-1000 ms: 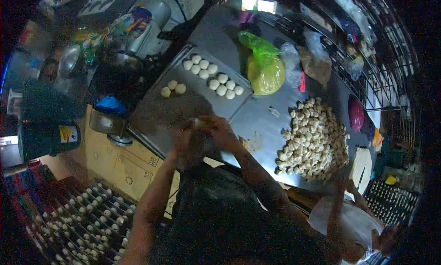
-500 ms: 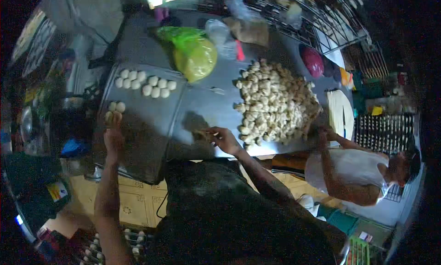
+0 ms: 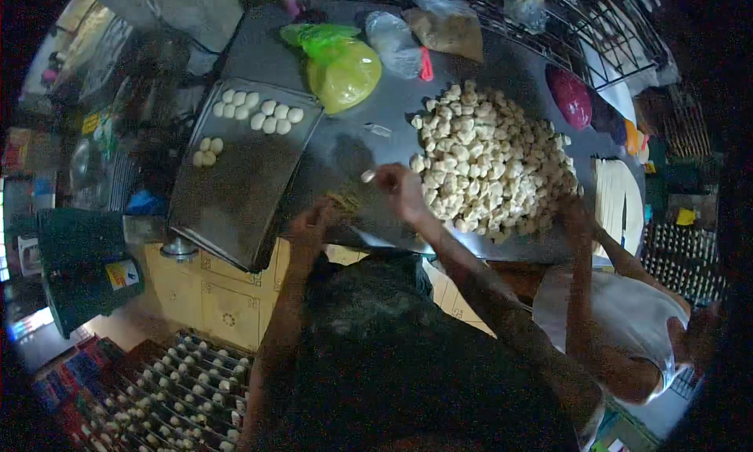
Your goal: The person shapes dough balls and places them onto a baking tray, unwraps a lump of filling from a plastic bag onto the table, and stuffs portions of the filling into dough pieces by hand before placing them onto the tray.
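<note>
My right hand (image 3: 401,192) is raised over the grey table, its fingers closed at a small whitish piece (image 3: 369,175) that looks like dough. Close to the table's near edge, my left hand (image 3: 315,217) is beside a patch of yellowish-brown crumbly stuff (image 3: 343,202); its fingers are dim and smeared. To the right spreads a big heap of pale dough lumps (image 3: 486,162). Smooth white dough balls (image 3: 270,116) sit in groups on the dark tray (image 3: 227,209) at the left.
Behind lie a yellow-green bag (image 3: 343,76), a clear plastic bag (image 3: 392,44) and a brown bag (image 3: 445,33). A co-worker (image 3: 604,319) reaches to the heap from the right. Round pale sheets (image 3: 620,205) lie beyond. Racks of dough balls (image 3: 176,397) stand low at left.
My left hand has left the tray and come right to the crumbly patch; several balls now rest in the tray's near group. My right hand has risen away from that patch. The view has shifted.
</note>
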A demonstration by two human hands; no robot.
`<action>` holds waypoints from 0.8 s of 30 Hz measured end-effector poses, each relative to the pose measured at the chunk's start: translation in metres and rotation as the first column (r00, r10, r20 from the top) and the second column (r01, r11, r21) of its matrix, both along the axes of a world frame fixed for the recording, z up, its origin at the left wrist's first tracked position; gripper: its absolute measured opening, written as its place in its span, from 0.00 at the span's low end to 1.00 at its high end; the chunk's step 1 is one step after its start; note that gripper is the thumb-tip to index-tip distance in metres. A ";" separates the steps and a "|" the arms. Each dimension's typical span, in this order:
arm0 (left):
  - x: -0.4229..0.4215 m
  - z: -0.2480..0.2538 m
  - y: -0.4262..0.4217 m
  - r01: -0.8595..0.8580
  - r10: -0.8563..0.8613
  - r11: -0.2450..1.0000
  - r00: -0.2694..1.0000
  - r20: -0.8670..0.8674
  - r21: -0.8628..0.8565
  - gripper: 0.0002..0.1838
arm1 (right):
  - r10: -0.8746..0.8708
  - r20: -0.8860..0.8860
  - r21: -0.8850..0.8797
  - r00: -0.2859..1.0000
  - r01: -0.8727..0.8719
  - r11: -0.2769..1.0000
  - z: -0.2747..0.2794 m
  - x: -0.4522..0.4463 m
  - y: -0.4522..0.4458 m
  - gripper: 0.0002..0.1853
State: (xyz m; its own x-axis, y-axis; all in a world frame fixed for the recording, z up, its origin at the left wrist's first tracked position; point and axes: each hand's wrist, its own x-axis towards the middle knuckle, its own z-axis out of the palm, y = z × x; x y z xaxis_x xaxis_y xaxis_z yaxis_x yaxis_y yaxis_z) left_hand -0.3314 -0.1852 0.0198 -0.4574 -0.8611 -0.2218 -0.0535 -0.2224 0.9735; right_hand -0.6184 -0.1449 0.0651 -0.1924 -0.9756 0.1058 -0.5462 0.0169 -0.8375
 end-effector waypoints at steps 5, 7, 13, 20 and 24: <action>0.038 -0.228 0.015 0.033 -0.020 0.999 0.809 -0.587 0.013 0.10 | 0.188 0.253 0.065 0.949 -0.211 0.975 0.076 0.091 0.014 0.15; 0.055 -0.054 0.013 0.021 -0.022 1.000 0.991 -0.134 -0.013 0.10 | 0.144 0.108 0.092 0.984 -0.154 0.984 0.015 0.104 0.017 0.15; 0.082 0.057 -0.027 0.129 -0.130 0.992 0.976 0.175 0.018 0.13 | -0.003 -0.601 -0.074 0.799 -0.052 0.996 -0.098 0.115 -0.011 0.21; 0.093 0.053 -0.040 0.209 -0.196 0.978 0.903 0.383 0.009 0.16 | 0.014 -0.594 -0.058 0.804 -0.060 0.997 -0.070 0.113 0.002 0.25; 0.078 0.085 -0.030 0.136 -0.123 0.991 0.907 0.402 -0.003 0.17 | 0.028 -0.638 -0.122 0.769 -0.137 0.983 -0.061 0.109 0.006 0.23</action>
